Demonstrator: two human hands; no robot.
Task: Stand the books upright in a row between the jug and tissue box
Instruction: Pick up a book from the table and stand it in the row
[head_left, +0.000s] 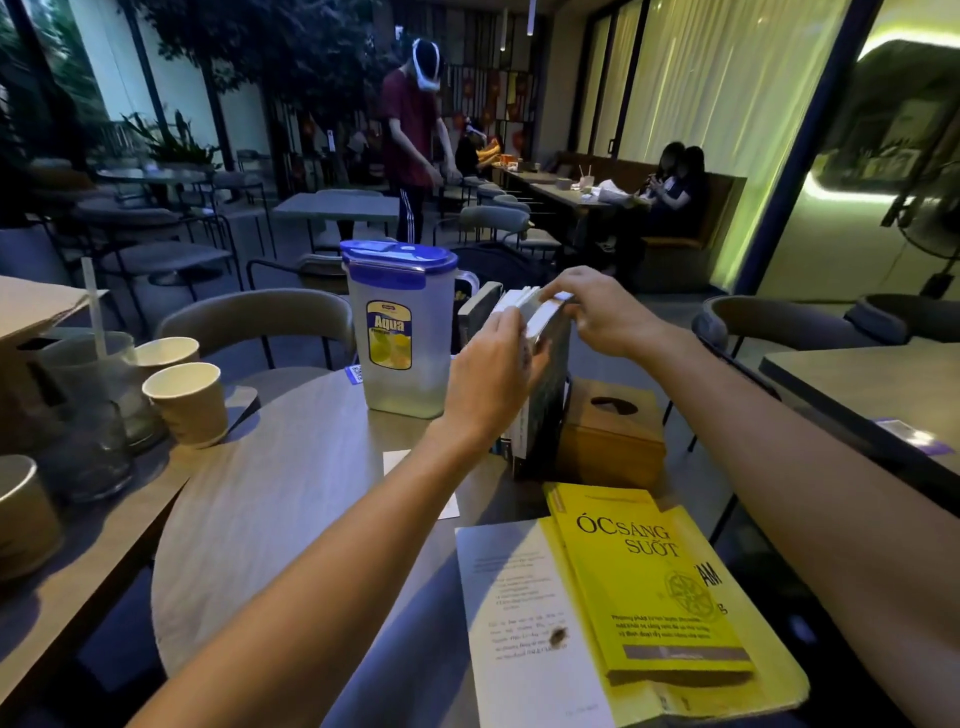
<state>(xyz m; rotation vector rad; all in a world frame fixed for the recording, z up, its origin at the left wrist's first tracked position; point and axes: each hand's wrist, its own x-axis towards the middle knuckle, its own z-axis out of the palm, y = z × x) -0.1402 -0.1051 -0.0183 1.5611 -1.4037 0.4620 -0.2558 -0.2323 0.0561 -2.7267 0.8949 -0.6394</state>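
Where hands (488, 384) grip, books (540, 415) (partly) hidden

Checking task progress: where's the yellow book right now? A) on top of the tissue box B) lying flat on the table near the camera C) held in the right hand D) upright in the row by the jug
B: the yellow book lies flat on the table atop an open book, while both hands work the upright books.

Translucent frosted plastic jug (402, 343) with glossy blue plastic lid, matt wood-grain counter (291, 483) beneath it, smooth wooden tissue box (613, 431) right of jug, matt paper cups (189, 402) left, yellow paper-covered book (654, 587) nearer.
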